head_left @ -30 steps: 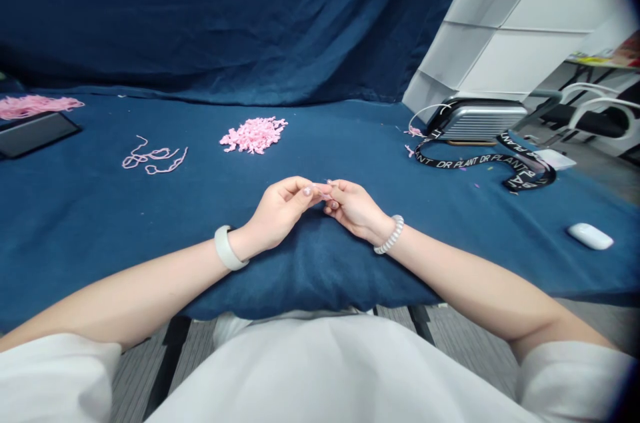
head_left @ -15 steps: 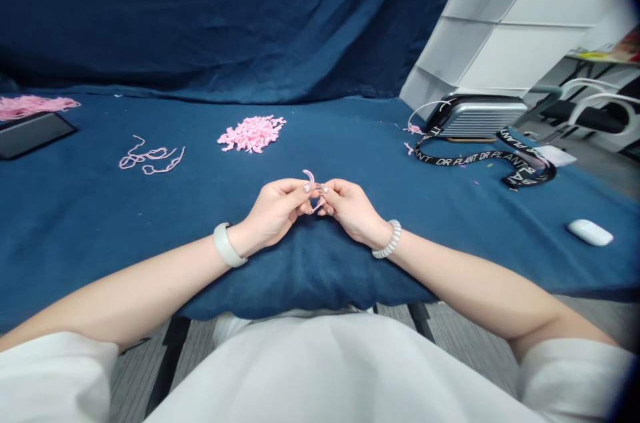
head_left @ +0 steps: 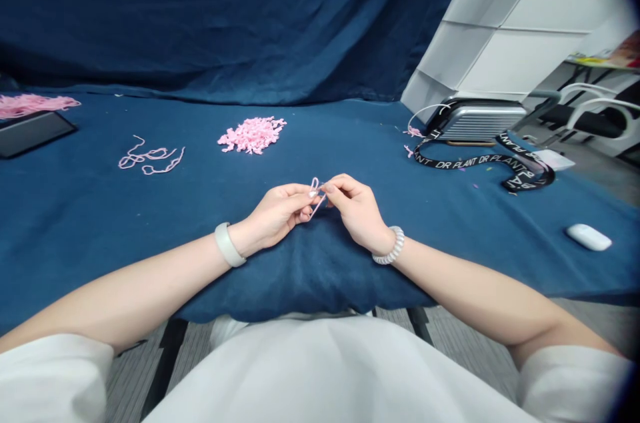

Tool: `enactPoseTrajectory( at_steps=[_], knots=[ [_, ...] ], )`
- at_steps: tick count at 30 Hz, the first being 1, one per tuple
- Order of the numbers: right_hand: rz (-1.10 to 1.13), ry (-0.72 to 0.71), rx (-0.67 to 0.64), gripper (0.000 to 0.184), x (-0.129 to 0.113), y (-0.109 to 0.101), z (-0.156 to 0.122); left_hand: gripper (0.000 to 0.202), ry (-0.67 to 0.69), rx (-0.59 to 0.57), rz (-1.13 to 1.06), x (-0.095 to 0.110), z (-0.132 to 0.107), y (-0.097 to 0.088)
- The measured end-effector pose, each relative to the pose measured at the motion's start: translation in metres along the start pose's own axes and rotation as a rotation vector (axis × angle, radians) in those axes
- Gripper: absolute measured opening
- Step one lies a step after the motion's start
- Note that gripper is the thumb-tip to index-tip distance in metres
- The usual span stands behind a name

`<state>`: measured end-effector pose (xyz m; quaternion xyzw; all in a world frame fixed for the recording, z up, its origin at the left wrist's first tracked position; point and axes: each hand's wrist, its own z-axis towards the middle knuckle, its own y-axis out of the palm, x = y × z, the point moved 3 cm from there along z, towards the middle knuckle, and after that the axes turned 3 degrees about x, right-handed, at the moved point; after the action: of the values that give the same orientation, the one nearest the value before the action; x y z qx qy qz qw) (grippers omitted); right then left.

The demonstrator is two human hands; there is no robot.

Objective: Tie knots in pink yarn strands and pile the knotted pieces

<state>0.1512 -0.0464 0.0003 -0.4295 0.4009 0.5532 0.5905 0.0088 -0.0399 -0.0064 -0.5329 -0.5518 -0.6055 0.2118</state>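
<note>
Between my hands, over the front of the table, is a short piece of pink yarn point(head_left: 317, 209), bent into a small loop at its top. My left hand point(head_left: 281, 213) pinches it between thumb and fingers. My right hand point(head_left: 356, 211) is closed in a pinch at the yarn's other side, the fingertips almost meeting those of the left. Beyond my hands lies a heap of small pink yarn pieces point(head_left: 253, 135). Loose pink strands point(head_left: 151, 157) rest to the left of that heap.
At the far left, a dark tablet-like slab point(head_left: 37, 133) stands before a pink yarn bundle point(head_left: 35, 105). On the right are a silver ridged case point(head_left: 485, 123), a black lettered strap point(head_left: 463, 161) and a white rounded case point(head_left: 589, 237). Blue cloth point(head_left: 200, 209) covers the table.
The pink yarn now forms a loop above my left fingertips, where a single curved end stood before. My right hand has shifted slightly up and turned over the yarn.
</note>
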Motion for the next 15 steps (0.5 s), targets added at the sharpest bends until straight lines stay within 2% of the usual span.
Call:
enactPoseTrajectory(
  at_steps=[10, 15],
  knots=[
    [0.307, 0.288, 0.043, 0.019, 0.014, 0.007, -0.001, 0.012, -0.025, -0.004, -0.012, -0.006, 0.001, -0.001],
    [0.361, 0.314, 0.039, 0.021, 0.014, 0.010, -0.001, 0.019, 0.014, -0.015, 0.040, -0.007, 0.002, 0.001]
  ],
)
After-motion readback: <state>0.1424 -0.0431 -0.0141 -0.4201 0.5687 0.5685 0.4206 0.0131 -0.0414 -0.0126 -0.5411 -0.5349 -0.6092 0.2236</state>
